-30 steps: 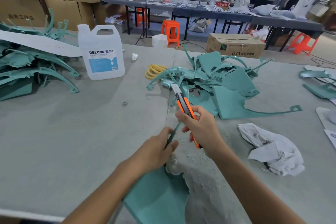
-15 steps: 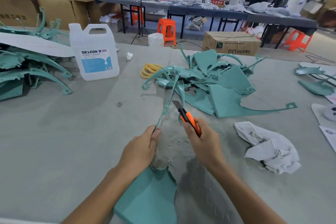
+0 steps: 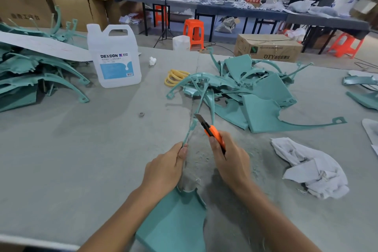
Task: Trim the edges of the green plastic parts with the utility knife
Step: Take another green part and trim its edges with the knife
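The knife [image 3: 213, 132] is lower now, at 12 o'clock; left hand [image 3: 163, 172] pinches the thin, probably bendy arm of the part [image 3: 173, 221], right hand [image 3: 231, 161] fingers [image 3: 213, 143] wrap the knife.

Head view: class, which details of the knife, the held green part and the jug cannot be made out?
Head view, utility knife: rear handle hidden inside the right hand.
Head view, held green part: bottom cut by frame edge, middle behind left hand.
Head view, jug: label's small print too small.
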